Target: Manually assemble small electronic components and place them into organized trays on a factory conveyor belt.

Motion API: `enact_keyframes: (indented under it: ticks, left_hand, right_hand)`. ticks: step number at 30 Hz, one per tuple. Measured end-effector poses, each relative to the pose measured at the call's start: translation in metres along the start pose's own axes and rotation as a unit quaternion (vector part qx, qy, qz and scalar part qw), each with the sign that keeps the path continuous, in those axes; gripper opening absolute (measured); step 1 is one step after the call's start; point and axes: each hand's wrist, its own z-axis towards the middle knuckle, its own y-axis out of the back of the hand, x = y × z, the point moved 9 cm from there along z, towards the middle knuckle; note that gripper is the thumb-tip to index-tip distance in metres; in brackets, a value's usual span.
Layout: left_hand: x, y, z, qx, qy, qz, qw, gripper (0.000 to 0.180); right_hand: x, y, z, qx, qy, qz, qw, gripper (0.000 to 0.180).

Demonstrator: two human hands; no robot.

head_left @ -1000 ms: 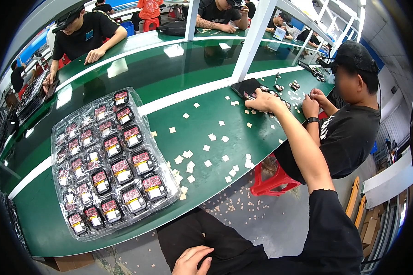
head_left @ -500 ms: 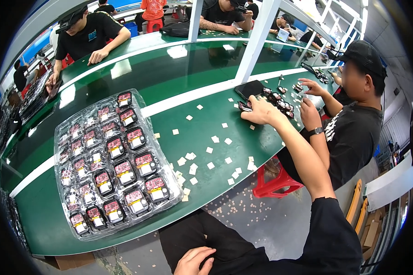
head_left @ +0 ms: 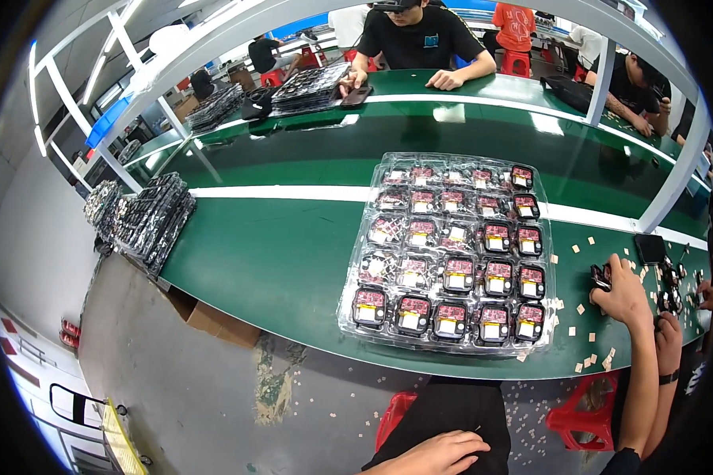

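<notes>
Clear plastic blister tray [head_left: 372, 313] on the green bench [head_left: 277, 261] looks nearly full of small red/black modules; a few left-side cells look unclear. Right hand [head_left: 622, 289] w/ fingers curled round a small black part [head_left: 600, 275] right of tray. Left hand [head_left: 436, 455] rests on lap, loosely open, holding nothing.

A tray [head_left: 451, 253] of parts sits mid-tabletop [head_left: 277, 261]. Right of it lie scattered chips [head_left: 586, 309] and the right hand [head_left: 622, 289]. Stacked trays [head_left: 146, 218] sit far left; a box [head_left: 210, 321] lies beneath.
</notes>
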Motion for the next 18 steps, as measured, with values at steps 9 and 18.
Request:
enact_keyframes:
  ticks: [9, 18]
  left_hand:
    - [-0.003, -0.015, 0.012, 0.051, -0.022, -0.008, 0.998, 0.025]
    - [-0.005, 0.010, 0.027, -0.021, 0.017, -0.059, 0.998, 0.024]
  right_hand:
    - [0.005, 0.010, -0.018, -0.030, 0.024, 0.028, 0.999, 0.073]
    - [0.008, 0.018, -0.037, -0.153, 0.029, 0.134, 0.979, 0.056]
